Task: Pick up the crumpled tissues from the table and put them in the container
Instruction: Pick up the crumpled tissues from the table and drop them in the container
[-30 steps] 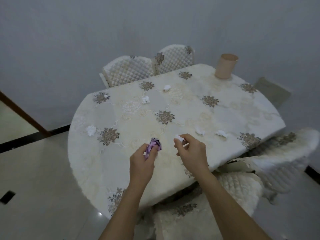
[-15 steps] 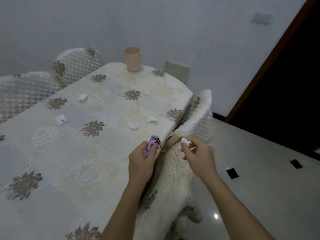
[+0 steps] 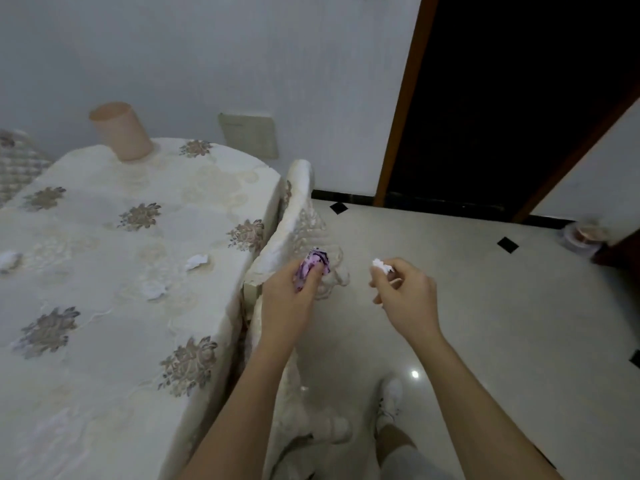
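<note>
Pinching purple wad (image 3: pixel 311 270) in left hand (image 3: pixel 289 303), white tissue (image 3: pixel 381 265) in right hand (image 3: pixel 407 299); both fists closed on loads, held beyond table (image 3: pixel 104 341) edge, over chair (image 3: pixel 298 223) and floor. Not yet delivered: container (image 3: pixel 121 131) at far end, well apart. Left on cloth: tissues (image 3: pixel 196 261), (image 3: pixel 152 289), (image 3: pixel 8 260). Judged early to midway.

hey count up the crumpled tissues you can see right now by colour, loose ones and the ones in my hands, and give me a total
White crumpled tissues: 4, three on the table at and, one in the right hand at
Purple-patterned crumpled tissue: 1, in the left hand at
Total: 5
</note>
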`<control>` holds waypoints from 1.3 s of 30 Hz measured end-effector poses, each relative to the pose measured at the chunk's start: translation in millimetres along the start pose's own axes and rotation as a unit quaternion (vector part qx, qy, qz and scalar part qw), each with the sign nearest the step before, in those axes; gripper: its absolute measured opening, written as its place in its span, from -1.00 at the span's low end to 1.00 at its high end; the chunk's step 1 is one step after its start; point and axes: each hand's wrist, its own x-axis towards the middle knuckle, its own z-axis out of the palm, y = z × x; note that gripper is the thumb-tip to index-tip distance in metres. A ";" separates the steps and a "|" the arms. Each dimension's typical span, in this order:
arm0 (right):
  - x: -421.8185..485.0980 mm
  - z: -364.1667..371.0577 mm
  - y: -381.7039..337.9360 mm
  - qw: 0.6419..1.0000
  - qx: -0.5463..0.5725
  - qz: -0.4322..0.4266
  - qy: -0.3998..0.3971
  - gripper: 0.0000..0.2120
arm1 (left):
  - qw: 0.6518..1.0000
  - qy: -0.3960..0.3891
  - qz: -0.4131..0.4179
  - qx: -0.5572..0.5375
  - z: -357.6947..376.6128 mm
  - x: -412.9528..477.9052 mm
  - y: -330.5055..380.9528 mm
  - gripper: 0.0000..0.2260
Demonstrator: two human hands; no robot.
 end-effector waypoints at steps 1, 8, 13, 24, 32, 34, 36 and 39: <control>12.3 -5.2 6.8 1.000 0.004 0.002 0.003 -0.77 | 1.000 -0.002 0.003 0.002 14.2 9.2 3.0 -0.74; 134.7 -45.2 57.3 1.000 0.010 0.018 -0.003 -0.76 | 0.998 -0.015 -0.001 0.054 122.4 94.6 31.8 -0.70; 224.4 -81.0 74.6 0.999 -0.018 -0.011 -0.029 -0.78 | 0.999 0.009 -0.007 0.048 181.3 152.1 74.2 -0.66; 334.8 -73.0 92.5 0.997 -0.002 0.007 -0.080 -0.77 | 0.996 0.053 -0.073 0.016 228.6 235.3 70.3 -0.71; 440.0 -25.9 86.7 0.992 -0.026 -0.017 -0.122 -0.82 | 0.992 0.082 -0.093 0.018 244.7 338.4 38.9 -0.69; 474.0 -8.8 80.6 0.991 -0.028 -0.027 -0.131 -0.81 | 0.990 0.097 -0.097 0.022 246.2 373.9 31.6 -0.66; 510.6 11.8 71.0 0.989 -0.035 -0.030 -0.142 -0.82 | 0.987 0.110 -0.110 0.030 245.7 411.5 23.4 -0.67; 566.0 43.5 51.3 0.985 -0.048 -0.035 -0.162 -0.82 | 0.985 0.113 -0.125 0.021 240.3 467.2 14.8 -0.69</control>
